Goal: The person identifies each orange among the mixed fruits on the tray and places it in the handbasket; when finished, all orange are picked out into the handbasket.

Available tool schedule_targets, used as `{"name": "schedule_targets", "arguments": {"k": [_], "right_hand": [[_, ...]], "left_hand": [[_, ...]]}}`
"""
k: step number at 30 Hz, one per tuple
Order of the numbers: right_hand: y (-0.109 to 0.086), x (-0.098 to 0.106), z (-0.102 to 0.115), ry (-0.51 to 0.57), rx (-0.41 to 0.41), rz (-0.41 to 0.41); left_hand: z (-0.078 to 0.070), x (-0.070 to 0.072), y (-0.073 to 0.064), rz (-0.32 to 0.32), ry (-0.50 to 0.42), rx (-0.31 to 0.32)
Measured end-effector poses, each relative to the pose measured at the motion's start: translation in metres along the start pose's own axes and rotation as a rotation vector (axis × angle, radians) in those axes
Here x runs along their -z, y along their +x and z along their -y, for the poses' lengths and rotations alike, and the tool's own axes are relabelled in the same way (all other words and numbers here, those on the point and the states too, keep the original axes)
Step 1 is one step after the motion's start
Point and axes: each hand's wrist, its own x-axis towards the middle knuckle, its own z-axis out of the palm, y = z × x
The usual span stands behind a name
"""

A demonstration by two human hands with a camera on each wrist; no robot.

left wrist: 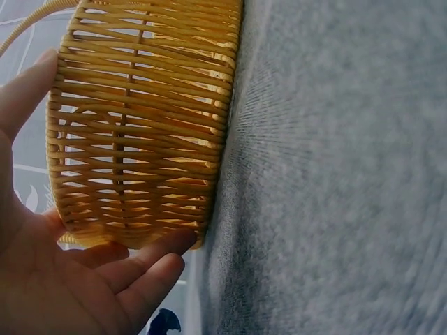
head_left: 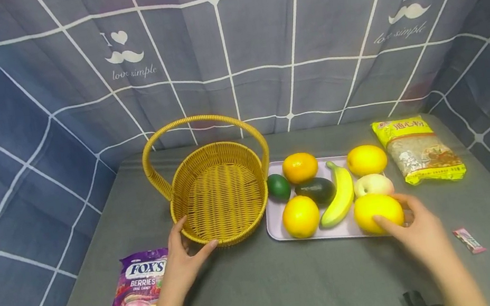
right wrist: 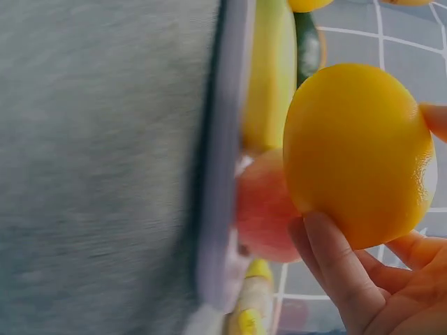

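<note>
On the right, I have the right hand (head_left: 417, 230) pinching a yellow fruit (head_left: 379, 213) between thumb and fingers, over the near right corner of the lavender tray (head_left: 276, 222). From the right wrist I see the fruit raised above the tray's rim, with the peach (head_left: 372, 185) just past it; I cannot tell whether those two touch.

On the left, I have the left hand (head_left: 182, 259) against the wicker basket (head_left: 225, 199), thumb and fingers spread around the near left of its wall. The left wrist view shows me the fingertips resting along the outer weave while the palm stays off it. The basket stands upright on the grey worktop (head_left: 295, 289), its tall handle (head_left: 201, 118) arching over the top, and its right side is just beside the tray.

Along the tray I count, from the left, a dark green round fruit (head_left: 279, 187), a far orange (head_left: 300, 167), a near orange (head_left: 300, 217), a blackish oval fruit (head_left: 315, 191), a banana (head_left: 339, 197) and, at the far right, another yellow fruit (head_left: 367, 160).

Right of the tray I see a yellow food packet (head_left: 420, 149) at the far side and a small pink-wrapped sweet (head_left: 469, 240) nearer. A purple candy bag (head_left: 129, 305) lies near left, partly behind the left forearm.
</note>
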Motion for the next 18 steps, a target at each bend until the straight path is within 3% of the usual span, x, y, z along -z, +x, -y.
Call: {"name": "schedule_targets", "arguments": {"k": [9,18], "right_hand": [[0.005,0.005,0.036,0.087,0.138,-0.019],[0.015,-0.011,0.075,0.238,0.275,0.012]], "left_hand": [[0.001,0.0,-0.001,-0.01,0.001,0.006],[0.001,0.0,-0.001,-0.011,-0.005,-0.002]]}}
